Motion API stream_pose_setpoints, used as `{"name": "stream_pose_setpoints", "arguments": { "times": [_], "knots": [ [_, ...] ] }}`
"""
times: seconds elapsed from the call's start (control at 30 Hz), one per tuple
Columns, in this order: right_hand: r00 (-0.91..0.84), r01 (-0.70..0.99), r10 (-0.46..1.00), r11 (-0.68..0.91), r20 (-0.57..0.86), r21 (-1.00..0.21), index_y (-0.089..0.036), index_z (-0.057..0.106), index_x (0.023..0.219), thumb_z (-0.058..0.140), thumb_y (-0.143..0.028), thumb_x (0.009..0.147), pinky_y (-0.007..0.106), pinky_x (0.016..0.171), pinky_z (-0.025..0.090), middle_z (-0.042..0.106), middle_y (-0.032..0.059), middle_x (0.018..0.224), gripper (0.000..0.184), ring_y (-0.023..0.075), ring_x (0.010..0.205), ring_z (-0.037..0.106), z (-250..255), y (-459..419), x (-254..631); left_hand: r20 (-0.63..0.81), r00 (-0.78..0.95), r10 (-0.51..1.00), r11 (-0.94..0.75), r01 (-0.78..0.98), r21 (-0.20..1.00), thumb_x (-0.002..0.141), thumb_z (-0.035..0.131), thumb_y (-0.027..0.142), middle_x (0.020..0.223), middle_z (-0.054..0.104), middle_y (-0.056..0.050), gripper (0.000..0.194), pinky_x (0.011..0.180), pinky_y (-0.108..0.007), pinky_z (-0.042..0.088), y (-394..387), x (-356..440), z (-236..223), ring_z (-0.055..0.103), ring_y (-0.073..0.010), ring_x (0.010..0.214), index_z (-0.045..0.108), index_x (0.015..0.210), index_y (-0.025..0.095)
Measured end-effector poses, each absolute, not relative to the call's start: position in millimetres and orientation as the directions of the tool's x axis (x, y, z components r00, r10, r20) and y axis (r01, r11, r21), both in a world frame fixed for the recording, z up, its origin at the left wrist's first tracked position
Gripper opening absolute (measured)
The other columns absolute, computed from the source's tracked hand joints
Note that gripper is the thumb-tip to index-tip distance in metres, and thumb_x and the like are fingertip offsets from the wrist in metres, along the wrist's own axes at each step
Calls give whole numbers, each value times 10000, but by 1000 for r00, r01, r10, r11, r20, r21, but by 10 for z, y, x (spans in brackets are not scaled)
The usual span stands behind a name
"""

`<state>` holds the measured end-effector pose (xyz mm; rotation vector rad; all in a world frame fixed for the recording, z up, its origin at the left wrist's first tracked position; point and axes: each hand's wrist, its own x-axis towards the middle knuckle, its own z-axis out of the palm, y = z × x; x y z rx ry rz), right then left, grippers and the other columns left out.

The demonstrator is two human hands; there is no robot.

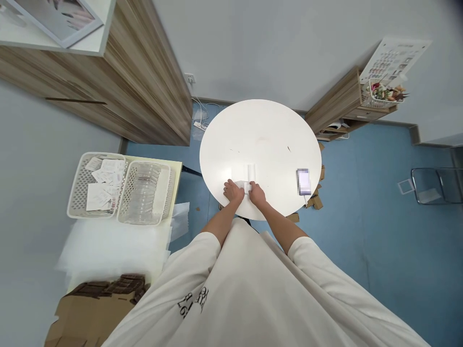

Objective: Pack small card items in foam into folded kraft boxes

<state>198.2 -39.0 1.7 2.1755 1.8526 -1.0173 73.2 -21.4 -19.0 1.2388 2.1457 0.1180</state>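
Note:
My left hand (234,191) rests at the near edge of the round white table (260,125), its fingers spread to the upper left and its thumb against a small white piece (247,187). The right hand (257,194) is closed at the other side of that piece, fingers curled and pinching its edge. Between and just beyond the hands lies a narrow white strip or roll (251,172), seemingly joined to a thin pale sheet. White on white, its exact kind is hard to make out.
A phone-like device (303,181) with a cable lies at the table's right. On a side table to the left stand a basket of paper packets (74,193) and a basket of clear plastic pieces (144,193). White sheets (112,246) and cardboard (90,320) lie nearer.

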Motion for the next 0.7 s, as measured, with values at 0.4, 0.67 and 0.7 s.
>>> {"name": "stream_pose_setpoints", "arguments": {
  "times": [0.4,0.67,0.7],
  "knots": [
    [26,897,819,-272,-573,-348,-236,408,1405,467,-204,984,328,782,459,589,120,1212,426,250,958,634,-1,-375,2020,-709,-203,676,648,622,440,850,618,235,1113,688,-104,363,769,-377,524,-73,662,-232,688,-260,975,454,1173,235],
    [18,872,825,-289,-564,-395,-244,439,1410,453,-209,991,319,786,463,595,109,1180,421,235,930,636,2,-385,2062,-631,-5,776,488,639,595,870,582,178,1036,705,-19,200,766,-304,510,-152,903,-129,671,-172,887,528,1046,254],
    [9,868,828,-284,-560,-407,-239,441,1413,446,-199,986,319,785,466,598,110,1173,429,235,922,634,0,-392,2073,-633,5,774,483,642,595,870,581,169,1043,708,-22,202,768,-301,512,-158,924,-131,673,-172,893,536,1049,251]
  ]
}}
